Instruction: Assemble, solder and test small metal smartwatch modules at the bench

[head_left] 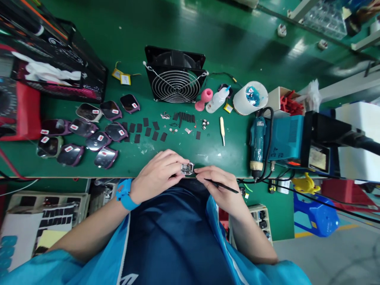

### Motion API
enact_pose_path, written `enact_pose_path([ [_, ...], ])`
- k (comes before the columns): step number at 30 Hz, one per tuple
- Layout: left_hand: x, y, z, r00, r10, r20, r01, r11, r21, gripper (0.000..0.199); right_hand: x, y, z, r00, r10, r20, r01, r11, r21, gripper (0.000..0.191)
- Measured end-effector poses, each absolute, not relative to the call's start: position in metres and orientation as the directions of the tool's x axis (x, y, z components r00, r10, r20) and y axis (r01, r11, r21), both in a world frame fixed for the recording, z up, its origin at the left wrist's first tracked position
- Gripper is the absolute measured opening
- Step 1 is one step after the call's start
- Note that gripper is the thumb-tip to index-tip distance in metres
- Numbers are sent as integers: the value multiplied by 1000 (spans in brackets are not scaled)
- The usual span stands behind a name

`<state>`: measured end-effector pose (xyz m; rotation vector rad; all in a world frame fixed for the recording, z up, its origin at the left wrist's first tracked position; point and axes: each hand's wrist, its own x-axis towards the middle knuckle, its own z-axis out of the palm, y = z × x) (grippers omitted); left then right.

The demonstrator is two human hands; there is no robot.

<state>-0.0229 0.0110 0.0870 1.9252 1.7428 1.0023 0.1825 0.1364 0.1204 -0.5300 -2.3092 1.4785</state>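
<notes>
Between the thumb and fingers of my left hand (160, 171), a small open-backed electronic module (187, 169) is pinched at the bench's front edge. It is silvery and squarish, with fine parts inside too small to name. My right hand (221, 184) is closed on slim black tweezers (223, 185), whose tip end reaches the module's right side. Whether the tip touches it, I cannot tell. Beyond my hands lie black rectangular pads (147, 132), a row of short black strips (187, 117) and little metal parts (204, 124).
Several dark-screened watch-like units (99, 141) lie left. A fan (176, 75) stands at the back, beside a squeeze bottle (218, 99) and a white tub (250, 98). A pale-handled tool (222, 130), an electric screwdriver (257, 142) and a teal power unit (286, 138) occupy the right.
</notes>
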Motion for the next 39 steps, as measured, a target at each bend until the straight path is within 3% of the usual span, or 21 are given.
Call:
enact_pose_path([
  [39,-22,12,82,5,968,249,717,-177,674,16,179,139,123,-886,450,109,114,441,-890,16],
])
